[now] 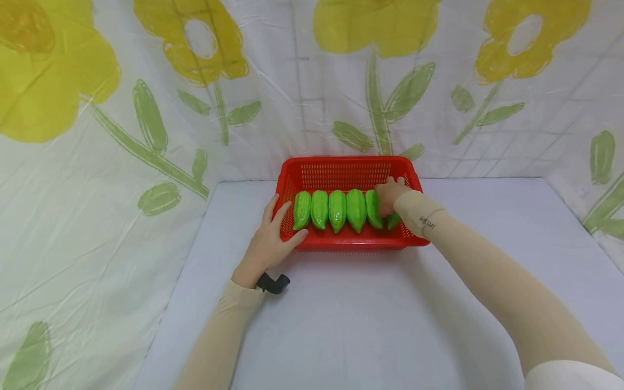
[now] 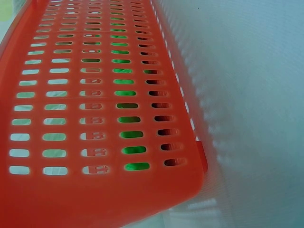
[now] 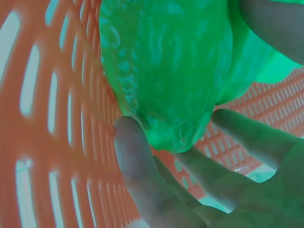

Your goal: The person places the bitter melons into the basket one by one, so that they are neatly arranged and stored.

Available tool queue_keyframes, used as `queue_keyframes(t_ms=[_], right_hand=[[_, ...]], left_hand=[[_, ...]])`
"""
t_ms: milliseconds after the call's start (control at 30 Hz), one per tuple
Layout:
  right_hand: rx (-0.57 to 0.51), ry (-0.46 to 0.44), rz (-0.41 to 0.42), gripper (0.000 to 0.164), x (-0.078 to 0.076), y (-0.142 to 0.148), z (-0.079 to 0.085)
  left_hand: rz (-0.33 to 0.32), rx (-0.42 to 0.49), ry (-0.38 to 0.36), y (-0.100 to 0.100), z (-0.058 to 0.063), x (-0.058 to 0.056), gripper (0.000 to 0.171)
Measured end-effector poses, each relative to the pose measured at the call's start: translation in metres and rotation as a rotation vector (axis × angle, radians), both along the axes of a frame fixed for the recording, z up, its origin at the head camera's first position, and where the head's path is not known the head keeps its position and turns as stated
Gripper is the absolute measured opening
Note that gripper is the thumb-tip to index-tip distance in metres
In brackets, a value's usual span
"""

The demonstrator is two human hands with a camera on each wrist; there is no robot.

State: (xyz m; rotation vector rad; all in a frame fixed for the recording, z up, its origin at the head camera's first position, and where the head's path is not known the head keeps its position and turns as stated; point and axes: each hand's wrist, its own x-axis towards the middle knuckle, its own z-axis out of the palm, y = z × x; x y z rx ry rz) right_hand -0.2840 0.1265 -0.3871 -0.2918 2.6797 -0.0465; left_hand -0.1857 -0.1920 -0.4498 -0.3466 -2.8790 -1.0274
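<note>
A red perforated plastic basket (image 1: pixel 341 245) holds several glossy green gourd-like vegetables (image 1: pixel 337 210), ridged and pointed at the near end, side by side in a row. My left hand (image 1: pixel 273 238) rests on the basket's left front corner, fingers along the left rim and thumb on the front rim. Inside the right end, my right hand (image 1: pixel 391 196) is over the rightmost vegetable (image 1: pixel 394 219), partly hiding it. In the right wrist view, spread, fairly straight fingers (image 3: pixel 142 175) lie around the end of a green vegetable (image 3: pixel 166 71), at least one touching it.
The basket stands near the back of a white table (image 1: pixel 351 325), close to a white flowered curtain (image 1: pixel 292 119). A black strap (image 1: pixel 273 283) is on the left wrist. The left wrist view shows the basket's slotted outer wall (image 2: pixel 104 190), with green behind its holes.
</note>
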Motion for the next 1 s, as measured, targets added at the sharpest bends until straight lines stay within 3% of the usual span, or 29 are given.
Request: queue_keyframes(t_ms=[300, 633, 767, 1000], right_hand=[[-0.027, 0.019, 0.018, 0.079, 0.001, 0.003, 0.010], [-0.253, 0.099, 0.005, 0.077, 0.015, 0.016, 0.029], [-0.343, 0.167, 0.003, 0.078, 0.028, 0.022, 0.037], [-0.412, 0.241, -0.030, 0.084, 0.062, 0.031, 0.040]], left_hand=[[-0.001, 0.000, -0.006, 0.001, 0.000, 0.000, 0.086], [-0.008, -0.018, -0.024, -0.005, 0.002, 0.002, 0.089], [-0.020, -0.082, -0.042, -0.009, 0.009, 0.001, 0.091], [-0.052, -0.269, -0.070, -0.003, 0.032, -0.006, 0.088]])
